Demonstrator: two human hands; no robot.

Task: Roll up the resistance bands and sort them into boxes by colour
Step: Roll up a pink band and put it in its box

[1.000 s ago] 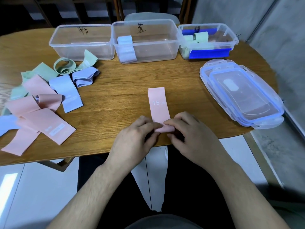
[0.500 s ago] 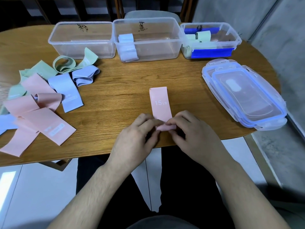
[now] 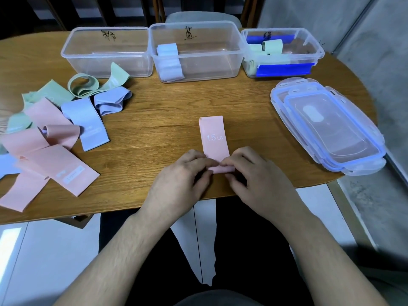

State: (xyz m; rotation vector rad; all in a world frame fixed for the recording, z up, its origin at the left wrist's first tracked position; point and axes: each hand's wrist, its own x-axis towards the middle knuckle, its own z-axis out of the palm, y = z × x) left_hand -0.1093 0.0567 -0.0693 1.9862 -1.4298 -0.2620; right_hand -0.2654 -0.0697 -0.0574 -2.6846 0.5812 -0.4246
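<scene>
Now that the roll has thickened a turn since a second ago, I see left hand [image 3: 183, 175] and right hand [image 3: 249, 173] pinching the pink band [image 3: 213, 138] at the table's [image 3: 154, 133] near edge, most length still flat.

Both hands [image 3: 217, 173] pinch the pink band's [image 3: 213, 138] rolled near end

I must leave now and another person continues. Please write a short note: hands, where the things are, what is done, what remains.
Left hand and right hand both pinch the near end of the pink band, its roll only just begun.
Left box holds no bands; middle box holds rolled lilac bands; right box holds rolled green bands.
Loose pile of pink, green and lilac bands lies at the table's left.
Left to do: finish this roll, box it, then roll and sort the pile.
</scene>
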